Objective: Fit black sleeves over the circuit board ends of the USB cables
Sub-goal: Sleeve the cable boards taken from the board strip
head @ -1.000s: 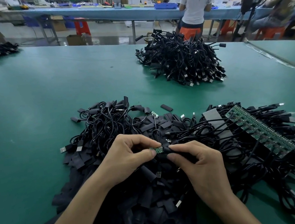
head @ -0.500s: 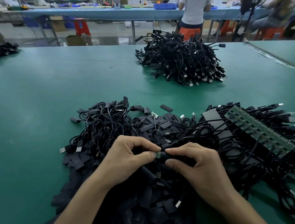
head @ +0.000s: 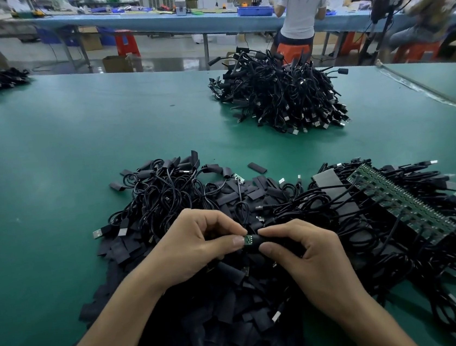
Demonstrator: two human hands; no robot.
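The left hand (head: 198, 244) pinches a small green circuit board (head: 248, 239) between thumb and forefinger. The right hand (head: 310, 254) pinches a black sleeve (head: 258, 242) that meets the board's right end. Both are held just above a heap of loose sleeves (head: 224, 329) and tangled USB cables (head: 167, 197). Markings on the board are too small to read. A strip of green boards (head: 394, 196) with cables attached lies to the right. The tabletop (head: 49, 164) is green, with a second cable pile (head: 280, 95) farther back. Beyond stand a blue workbench (head: 147, 20), a red stool (head: 126, 42) and a person in a grey T-shirt (head: 301, 2).
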